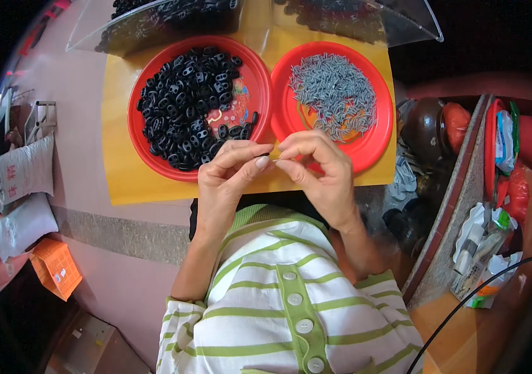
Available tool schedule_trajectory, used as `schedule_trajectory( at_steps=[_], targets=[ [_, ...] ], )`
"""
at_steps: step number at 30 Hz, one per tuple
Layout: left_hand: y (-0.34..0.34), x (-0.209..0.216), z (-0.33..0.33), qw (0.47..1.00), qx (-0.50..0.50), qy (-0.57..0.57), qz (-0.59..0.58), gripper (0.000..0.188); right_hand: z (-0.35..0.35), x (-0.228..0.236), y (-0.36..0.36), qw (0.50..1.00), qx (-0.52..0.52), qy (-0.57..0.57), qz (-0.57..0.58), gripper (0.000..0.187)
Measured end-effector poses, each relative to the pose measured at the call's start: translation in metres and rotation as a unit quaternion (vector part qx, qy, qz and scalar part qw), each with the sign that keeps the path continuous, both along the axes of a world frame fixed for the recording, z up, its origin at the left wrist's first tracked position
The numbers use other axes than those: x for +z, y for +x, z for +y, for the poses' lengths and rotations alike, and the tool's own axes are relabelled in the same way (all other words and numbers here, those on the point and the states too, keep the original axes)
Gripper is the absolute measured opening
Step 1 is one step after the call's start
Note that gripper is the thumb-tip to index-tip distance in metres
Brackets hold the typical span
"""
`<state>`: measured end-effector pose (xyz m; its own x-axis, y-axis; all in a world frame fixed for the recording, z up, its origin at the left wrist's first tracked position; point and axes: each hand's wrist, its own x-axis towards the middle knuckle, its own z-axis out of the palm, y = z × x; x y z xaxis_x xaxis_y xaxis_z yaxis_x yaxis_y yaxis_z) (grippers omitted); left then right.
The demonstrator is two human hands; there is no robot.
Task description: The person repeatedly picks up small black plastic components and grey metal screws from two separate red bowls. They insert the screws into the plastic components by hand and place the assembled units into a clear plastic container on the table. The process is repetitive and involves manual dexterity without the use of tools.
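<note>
My left hand [232, 167] pinches a small black plastic piece [265, 154] between thumb and fingertips, in front of the two red plates. Close against it, my right hand [321, 167] pinches a thin silvery screw [275, 161], its end meeting the black piece. Most of both small parts is covered by my fingertips. Behind my left hand, a red plate [136, 134] holds a heap of black oval pieces with two holes [182, 106]. Beyond my right hand, another red plate [383, 118] carries a pile of small grey screws [334, 90].
Both plates rest on a yellow board [119, 174]. Clear bins [253, 37] with more black pieces and screws stand at the far edge. To the right are a brown jar [425, 124] and a ledge with packets; on the left, white sacks [26, 171] and an orange box [57, 268].
</note>
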<state>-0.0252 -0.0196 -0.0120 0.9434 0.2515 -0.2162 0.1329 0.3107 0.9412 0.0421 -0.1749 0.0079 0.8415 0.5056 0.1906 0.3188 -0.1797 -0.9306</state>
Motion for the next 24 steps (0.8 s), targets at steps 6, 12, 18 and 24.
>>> schedule_trajectory(
  at_steps=[6, 12, 18, 24],
  targets=[
    [-0.001, 0.007, 0.002, 0.995, -0.001, -0.074, 0.06, 0.021, 0.003, -0.018, -0.012, 0.989, -0.053, 0.096, 0.1, 0.012],
    [-0.001, 0.007, 0.002, 0.977, -0.018, -0.203, 0.066, 0.019, 0.005, -0.015, -0.011, 0.965, -0.033, 0.169, 0.199, 0.01],
    [-0.002, 0.006, 0.003, 0.971, -0.023, -0.232, 0.052, 0.018, 0.012, -0.019, -0.014, 0.956, -0.023, 0.196, 0.216, 0.009],
    [-0.003, 0.004, 0.003, 0.972, -0.024, -0.229, 0.055, 0.018, 0.014, -0.019, -0.015, 0.954, -0.033, 0.19, 0.228, 0.009]
  ],
)
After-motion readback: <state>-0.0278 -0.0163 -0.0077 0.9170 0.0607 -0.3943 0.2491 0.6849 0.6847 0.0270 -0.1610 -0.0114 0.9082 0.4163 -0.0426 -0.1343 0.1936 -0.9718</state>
